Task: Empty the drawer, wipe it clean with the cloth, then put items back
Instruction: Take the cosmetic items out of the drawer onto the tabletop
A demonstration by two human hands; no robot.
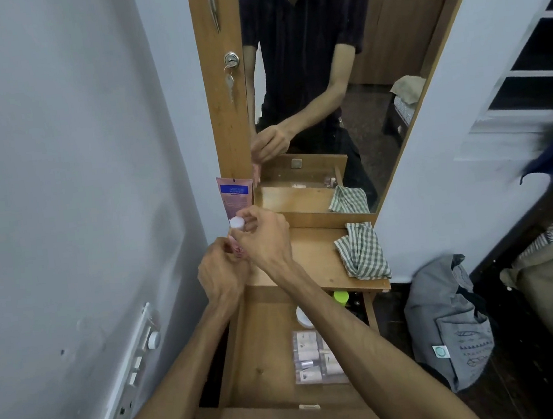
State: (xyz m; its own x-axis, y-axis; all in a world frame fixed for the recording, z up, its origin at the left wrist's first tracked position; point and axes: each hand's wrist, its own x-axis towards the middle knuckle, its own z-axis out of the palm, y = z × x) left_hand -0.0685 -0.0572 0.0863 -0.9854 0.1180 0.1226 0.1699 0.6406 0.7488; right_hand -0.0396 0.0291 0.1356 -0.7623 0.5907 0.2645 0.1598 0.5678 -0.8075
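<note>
both hands are up over the left end of the bench (311, 257), above the open drawer (267, 355). the right hand (266, 236) has its grip pinched around a small white-capped bottle (237, 223), and the left hand (222, 272) is curled round something small and pinkish just below it; what exactly that is, i cannot tell. a pink tube (235, 195) already stands against the mirror frame, so this looks like the emptying stage, with items being set down beside it

the drawer is far from empty: a clear pouch of small bottles (314, 356), a white jar (304, 318) and a green-capped thing (340, 295) at the back right are in there

to do this well, i would say stand the bottle upright close to the tube, tight to the back, and let go only once it sits steady. pack the left end so the checked cloth (362, 251) on the right stays free to pick up, and lift the pouch out whole
</note>
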